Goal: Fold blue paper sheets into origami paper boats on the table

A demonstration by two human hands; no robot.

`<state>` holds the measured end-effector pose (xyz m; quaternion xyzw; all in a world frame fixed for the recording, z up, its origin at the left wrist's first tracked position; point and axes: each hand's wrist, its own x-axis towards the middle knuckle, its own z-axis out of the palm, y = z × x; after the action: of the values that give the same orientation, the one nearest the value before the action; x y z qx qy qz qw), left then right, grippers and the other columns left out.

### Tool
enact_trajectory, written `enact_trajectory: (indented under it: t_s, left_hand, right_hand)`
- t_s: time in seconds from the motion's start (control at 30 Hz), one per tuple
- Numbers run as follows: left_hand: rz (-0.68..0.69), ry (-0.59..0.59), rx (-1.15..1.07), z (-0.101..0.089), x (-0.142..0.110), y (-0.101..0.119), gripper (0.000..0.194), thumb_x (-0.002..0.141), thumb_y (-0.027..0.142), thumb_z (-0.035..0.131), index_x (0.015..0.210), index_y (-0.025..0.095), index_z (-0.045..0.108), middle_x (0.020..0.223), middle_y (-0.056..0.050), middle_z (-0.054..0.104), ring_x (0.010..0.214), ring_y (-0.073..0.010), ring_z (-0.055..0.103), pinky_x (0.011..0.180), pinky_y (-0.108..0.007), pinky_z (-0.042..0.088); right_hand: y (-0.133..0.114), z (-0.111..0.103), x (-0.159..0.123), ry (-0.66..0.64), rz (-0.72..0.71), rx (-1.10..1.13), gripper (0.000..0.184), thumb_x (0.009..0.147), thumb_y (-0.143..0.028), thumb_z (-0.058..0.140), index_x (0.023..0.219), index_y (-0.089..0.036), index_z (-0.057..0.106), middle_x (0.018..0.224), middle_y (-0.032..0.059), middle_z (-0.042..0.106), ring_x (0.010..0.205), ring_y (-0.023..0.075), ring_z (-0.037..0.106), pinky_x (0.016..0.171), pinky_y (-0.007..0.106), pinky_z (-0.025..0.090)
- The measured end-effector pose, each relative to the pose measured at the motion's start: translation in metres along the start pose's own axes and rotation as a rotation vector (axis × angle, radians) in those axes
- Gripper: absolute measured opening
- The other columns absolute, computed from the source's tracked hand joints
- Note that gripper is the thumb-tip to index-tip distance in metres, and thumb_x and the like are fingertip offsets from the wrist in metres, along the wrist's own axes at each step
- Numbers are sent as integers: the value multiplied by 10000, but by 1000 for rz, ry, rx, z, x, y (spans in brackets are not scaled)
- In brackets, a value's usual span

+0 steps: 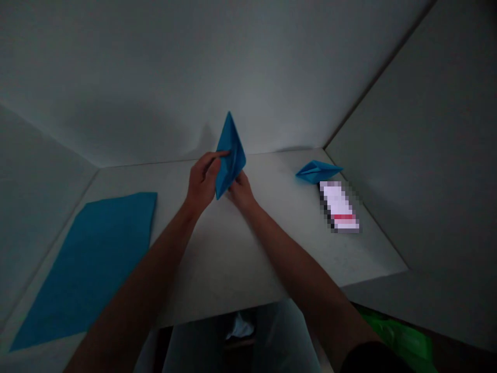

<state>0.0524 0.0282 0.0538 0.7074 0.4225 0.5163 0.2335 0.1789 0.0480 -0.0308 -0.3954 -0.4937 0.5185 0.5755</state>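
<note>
A folded blue paper boat (232, 147) is held up on end above the table, its pointed tip upward. My left hand (202, 178) grips its left side, with one finger reaching across the front of the paper and the thumb below. Behind the lower right edge, my right hand (243, 190) holds the same boat; most of its fingers are hidden by the paper. Another folded blue paper boat (316, 171) lies at the back right of the table, apart from both hands.
Blue sheets of paper (99, 259) lie flat at the left of the white table (229, 274). A phone with a blurred screen (339, 205) rests near the right wall (435, 155). The back wall (163, 77) stands close behind. Something green (399, 334) is low at right.
</note>
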Motion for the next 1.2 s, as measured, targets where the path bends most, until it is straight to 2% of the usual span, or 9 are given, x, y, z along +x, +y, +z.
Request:
enact_trajectory:
  t_s: [0.07,0.2,0.4,0.6,0.67,0.77,0.93,1.1,1.2]
  left_hand:
    - [-111,132,16,-13,-15,-30,315,1069,436,576,1178,249,805,1162,-71,832,1046,-231,738,960,-358,593]
    - [-263,168,20,-13,-26,-64,195,947,355,698,1063,235,800,933,-21,759,759,-158,615,719,-271,504]
    - [-277,-84,-78,-8,-23,-63,223,896,417,761,818,212,720,614,57,508,577,-121,448,599,-270,359]
    - [-253,-330,-65,-5,-27,-66,312,904,423,763,715,211,632,616,37,572,588,-119,493,609,-276,349]
    - [-238,-353,-74,-5,-25,-66,272,905,391,776,756,216,629,613,52,557,588,-116,486,614,-274,349]
    - [-250,-262,-134,-5,-21,-66,182,887,310,788,963,238,638,592,108,471,566,-114,442,612,-270,348]
    - [-304,-123,-111,-3,-18,-68,342,861,183,747,1168,252,613,677,113,496,615,-120,511,657,-276,401]
    - [-329,-166,-45,-2,-18,-69,457,864,142,687,1306,243,633,697,95,556,645,-143,562,676,-302,415]
    - [-301,-205,-49,-3,-19,-70,526,847,132,663,1362,233,636,695,97,554,643,-143,559,674,-307,404]
  right_hand:
    - [-1,-1,-3,91,-26,43,486,986,-738,702,1130,-292,571,842,-19,581,671,150,504,595,281,436]
    - [-4,-6,-4,184,-63,13,519,971,-765,659,1194,-310,546,910,-19,559,614,132,407,539,281,364]
    - [-11,-16,-9,194,-217,-217,448,992,-655,704,1252,-320,559,1030,8,570,780,162,545,697,302,510]
    - [-22,-37,-9,-54,-238,-413,471,978,-420,733,1397,-311,548,1187,45,672,896,186,658,774,334,562]
    - [-21,-43,-7,-88,-204,-429,506,964,-371,703,1438,-312,534,1203,46,669,863,176,654,759,333,565]
    - [-18,-46,-5,-156,-195,-465,534,911,-307,694,1433,-307,582,1245,56,644,799,156,624,717,326,564]
    - [-13,-48,3,-175,-240,-569,446,848,-253,705,1293,-279,708,1297,83,627,823,166,625,738,344,585]
    - [-7,-48,16,-87,-205,-623,228,897,-327,764,1109,-247,733,1196,72,625,783,159,567,725,347,562]
    - [-4,-46,19,-83,-247,-670,214,924,-403,809,1036,-229,753,1111,70,610,805,177,552,793,386,562]
